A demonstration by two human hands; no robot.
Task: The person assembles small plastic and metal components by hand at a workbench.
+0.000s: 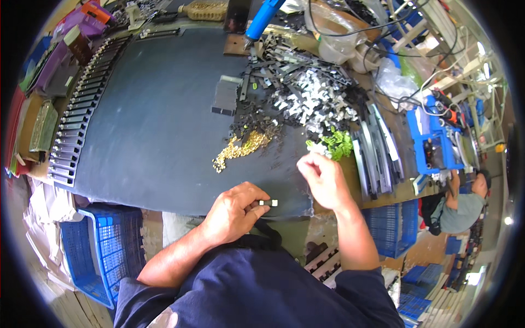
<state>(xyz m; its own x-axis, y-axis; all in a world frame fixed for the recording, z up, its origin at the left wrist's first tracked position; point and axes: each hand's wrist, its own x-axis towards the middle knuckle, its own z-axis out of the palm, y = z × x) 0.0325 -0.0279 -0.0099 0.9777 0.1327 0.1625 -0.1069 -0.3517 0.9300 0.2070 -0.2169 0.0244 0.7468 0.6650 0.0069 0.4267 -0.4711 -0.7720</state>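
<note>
Near the table's front edge, my left hand [235,212] is closed, with a small white plastic part [268,203] between thumb and fingertips. My right hand [325,181] hovers at the near side of a heap of small bright-green parts [340,144], thumb and fingers pinched together. What it holds, if anything, cannot be made out. Several white pieces [315,147] lie just beyond its fingertips. Behind these rises a big pile of white plastic parts [317,98]. Small brass-coloured pieces [240,147] are spread between my hands, farther back.
A grey block [225,97] stands on the dark mat [153,109]. Black strip-like assemblies [82,115] line its left edge. A blue electric screwdriver [264,19] hangs at the back. Long metal strips [374,150] lie right. Blue crates [101,246] flank me; another person [465,210] sits far right.
</note>
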